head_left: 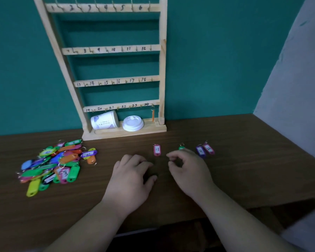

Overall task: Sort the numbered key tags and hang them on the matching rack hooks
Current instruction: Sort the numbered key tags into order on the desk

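- the wooden rack (162,51) stands at 12 o'clock against the teal wall, with four rails of small metal hooks and handwritten numbers 1 to 24.
- only one orange tag (153,115) is hanging, on the last hook of the lowest rail, beside the number 24. all other hooks i can see are bare, so i judge the task is just at its beginning.
- at 9 o'clock from the hands lies the pile of tags (56,160), unsorted: flat, rounded plastic pieces in green, orange, blue, pink and yellow, with white paper labels and thin wire rings.
- a few tags are already set apart in a loose row on the bench (244,160): a pink tag (157,150) marked 11 at 12 o'clock, a green tag (181,147) half hidden behind the right hand, then a purple tag (200,151) and a second pink tag (209,149) side by side at 2 o'clock. their numbers are too blurred to read.
- the left grip (133,171) rests palm down on the dark wood-grain bench with fingers loosely bent, and nothing is seen in it.
- the right grip (187,170) has thumb and forefinger brought close as for a pinch. i cannot tell if a ring is between them.
- on the rack's base a white paper cup (104,120) lies on its side, with a white plastic lid (133,123) next to it.
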